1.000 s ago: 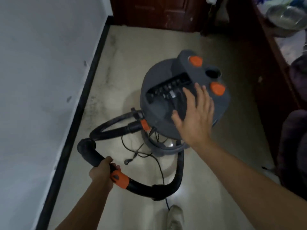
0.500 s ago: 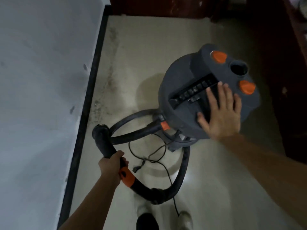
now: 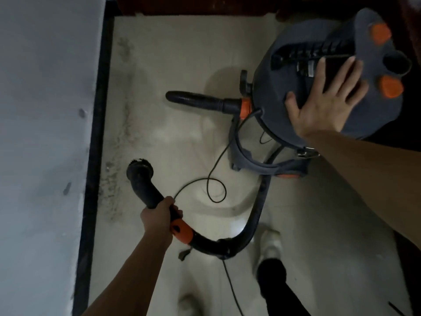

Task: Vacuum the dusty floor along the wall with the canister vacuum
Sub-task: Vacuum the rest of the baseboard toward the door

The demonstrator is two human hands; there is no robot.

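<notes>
A grey canister vacuum [image 3: 293,65] with orange knobs stands on the pale floor at the upper right. My right hand [image 3: 323,103] lies flat on its lid, fingers spread. My left hand [image 3: 159,215] grips the black hose handle just above its orange collar [image 3: 181,231]. The round nozzle [image 3: 139,169] at the handle's end hovers near a dusty strip of floor [image 3: 116,156] beside the black baseboard [image 3: 94,144]. The black hose [image 3: 255,215] loops from the handle back to the canister.
A grey wall [image 3: 45,133] fills the left side. A thin power cord [image 3: 214,185] curls on the floor between hose and canister. Dark wooden furniture [image 3: 193,5] closes the far end. My feet in white shoes [image 3: 270,245] stand at the bottom.
The canister has shifted to the right and away from the wall under my right hand. The nozzle in my left hand now points at the dusty strip, and the view has tilted further down.
</notes>
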